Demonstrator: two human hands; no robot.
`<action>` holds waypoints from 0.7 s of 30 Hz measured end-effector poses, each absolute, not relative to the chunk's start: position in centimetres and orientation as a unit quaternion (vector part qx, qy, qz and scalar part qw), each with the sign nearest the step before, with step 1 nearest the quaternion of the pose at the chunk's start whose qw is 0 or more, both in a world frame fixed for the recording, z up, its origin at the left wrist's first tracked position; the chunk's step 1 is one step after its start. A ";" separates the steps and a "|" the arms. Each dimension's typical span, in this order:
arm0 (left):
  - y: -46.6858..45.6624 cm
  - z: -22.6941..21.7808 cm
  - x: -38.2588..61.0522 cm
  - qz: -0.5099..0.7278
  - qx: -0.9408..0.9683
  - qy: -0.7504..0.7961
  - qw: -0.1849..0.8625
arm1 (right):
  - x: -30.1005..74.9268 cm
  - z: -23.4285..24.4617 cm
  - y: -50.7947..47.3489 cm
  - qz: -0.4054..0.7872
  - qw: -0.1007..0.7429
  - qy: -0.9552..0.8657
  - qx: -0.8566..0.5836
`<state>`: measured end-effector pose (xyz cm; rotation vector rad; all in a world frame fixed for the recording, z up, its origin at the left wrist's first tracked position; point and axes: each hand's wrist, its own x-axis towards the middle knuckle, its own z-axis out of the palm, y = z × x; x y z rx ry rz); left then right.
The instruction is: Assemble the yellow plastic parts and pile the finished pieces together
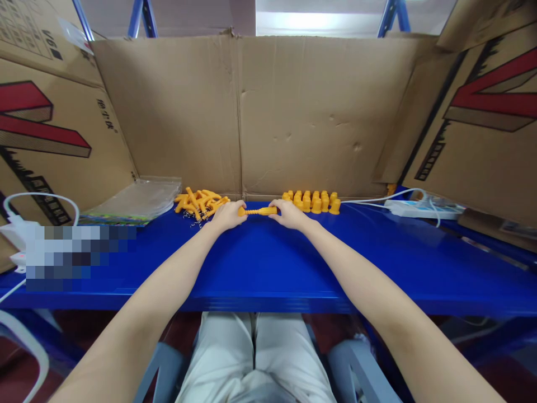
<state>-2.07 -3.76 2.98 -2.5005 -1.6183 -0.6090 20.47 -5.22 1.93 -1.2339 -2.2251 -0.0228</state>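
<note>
Between my two hands, low over the blue table, an orange plastic piece with a spiral shaft (253,212) lies level from left to right. My left hand (230,215) is closed on its rounded left end. The thicker right end is gripped in the fingers of my right hand (289,214). Just behind my left hand is a loose heap of orange plastic sticks (197,200), with small dark, curly bits along its front edge. Beyond my right hand stand orange cap-shaped pieces (316,202) in rows. My fingers partly hide both ends of the held piece.
Cardboard panels (319,112) wall in the back and sides of the blue table (268,263). Clear plastic bags (138,198) lie at the left. A white power strip (419,209) with cables is at the right. White chargers (19,238) sit at the left edge.
</note>
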 end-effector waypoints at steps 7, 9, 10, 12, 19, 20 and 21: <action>-3.7 3.1 -2.3 -0.215 -0.822 -0.526 0.030 | 21.3 0.9 -3.9 0.125 0.347 -0.810 -0.455; -3.6 3.1 -2.3 -0.207 -0.823 -0.528 0.037 | 21.6 0.7 -3.6 0.178 0.364 -0.798 -0.445; -3.6 3.1 -2.3 -0.205 -0.822 -0.530 0.036 | 21.8 0.7 -3.5 0.208 0.370 -0.792 -0.439; -3.6 3.1 -2.4 -0.203 -0.821 -0.532 0.031 | 22.0 0.9 -3.5 0.263 0.376 -0.778 -0.428; -4.2 3.9 -2.5 -0.217 -0.817 -0.532 0.054 | 21.5 2.5 -5.5 0.396 0.375 -0.711 -0.444; -4.3 3.9 -2.4 -0.215 -0.816 -0.533 0.060 | 21.3 2.6 -5.7 0.411 0.376 -0.697 -0.451; -4.4 4.0 -2.3 -0.212 -0.817 -0.532 0.063 | 21.2 2.7 -6.0 0.425 0.379 -0.683 -0.458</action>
